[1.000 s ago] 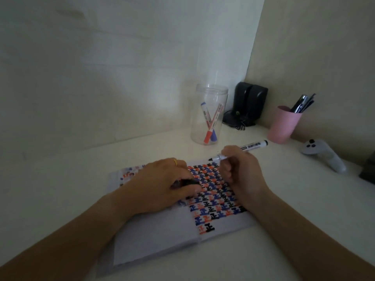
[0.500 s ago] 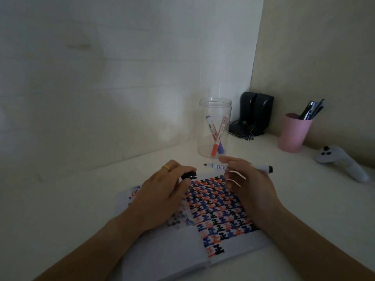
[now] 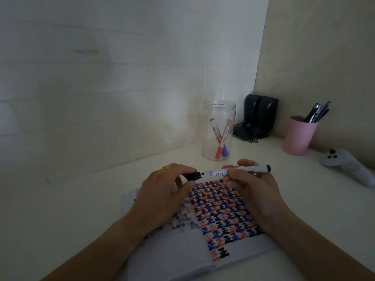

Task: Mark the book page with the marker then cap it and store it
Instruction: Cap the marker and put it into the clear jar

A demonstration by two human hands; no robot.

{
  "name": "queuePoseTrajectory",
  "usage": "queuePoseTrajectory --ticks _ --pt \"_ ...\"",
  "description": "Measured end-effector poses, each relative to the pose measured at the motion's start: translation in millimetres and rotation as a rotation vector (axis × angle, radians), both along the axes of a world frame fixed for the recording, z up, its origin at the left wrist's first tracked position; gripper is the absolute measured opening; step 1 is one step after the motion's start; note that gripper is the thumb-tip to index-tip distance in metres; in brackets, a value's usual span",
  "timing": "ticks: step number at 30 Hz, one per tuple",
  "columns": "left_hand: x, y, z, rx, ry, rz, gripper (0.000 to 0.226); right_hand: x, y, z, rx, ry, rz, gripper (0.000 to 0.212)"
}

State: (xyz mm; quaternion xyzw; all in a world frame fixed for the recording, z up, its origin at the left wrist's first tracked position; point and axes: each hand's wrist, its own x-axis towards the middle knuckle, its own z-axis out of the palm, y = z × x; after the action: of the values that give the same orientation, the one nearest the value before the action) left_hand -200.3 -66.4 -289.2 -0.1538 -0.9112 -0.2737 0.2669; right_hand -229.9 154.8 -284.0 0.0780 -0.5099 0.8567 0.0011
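An open book [image 3: 233,254] lies on the white desk, its right page covered in rows of red, blue and black marks. My right hand [image 3: 251,191] holds a white marker [image 3: 245,169] level above the book's far edge, its black tip pointing left. My left hand [image 3: 162,195] pinches the black cap [image 3: 193,176] between thumb and fingers. The cap's mouth faces the tip and almost touches it. Behind them stands a clear plastic jar [image 3: 219,130] holding a red and a blue marker.
A pink cup [image 3: 298,136] with pens stands at the back right, with black speakers [image 3: 259,116] and cables in the corner. A white game controller [image 3: 345,165] lies at the right. Walls close the desk at the back and right.
My right hand lifted the marker off the page and turned it level. My left hand rose from the book with the cap and brought it up to the marker's tip.
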Motion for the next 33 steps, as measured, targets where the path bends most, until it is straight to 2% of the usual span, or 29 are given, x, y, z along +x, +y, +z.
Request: queuePoseTrajectory --ticks 5,10,11,14,16,20,27,33 --pt "6 3 4 0.026 0.012 -0.039 0.027 2 -3 -4 0.075 0.015 0.032 0.06" --pt "12 7 11 0.129 0.051 -0.084 0.023 3 -6 -4 0.107 0.084 0.007 0.083" --pt "13 8 12 0.139 0.062 -0.096 0.021 3 -6 -4 0.097 0.096 0.006 0.078" --pt "15 11 12 0.159 0.082 -0.126 0.02 4 -6 -1 0.073 0.095 -0.035 0.044" --pt "16 12 12 0.177 0.101 -0.124 0.02 4 -4 -1 0.054 0.067 -0.079 0.03" --pt "17 14 13 0.216 0.165 -0.112 0.023 3 0 -3 0.002 -0.02 -0.14 0.03" --pt "23 30 9 0.077 0.312 -0.134 0.021 6 1 -4 -0.02 -0.077 -0.164 0.034" --pt "18 29 12 0.021 0.28 -0.092 0.023 5 0 -3 -0.005 0.001 -0.164 0.037"
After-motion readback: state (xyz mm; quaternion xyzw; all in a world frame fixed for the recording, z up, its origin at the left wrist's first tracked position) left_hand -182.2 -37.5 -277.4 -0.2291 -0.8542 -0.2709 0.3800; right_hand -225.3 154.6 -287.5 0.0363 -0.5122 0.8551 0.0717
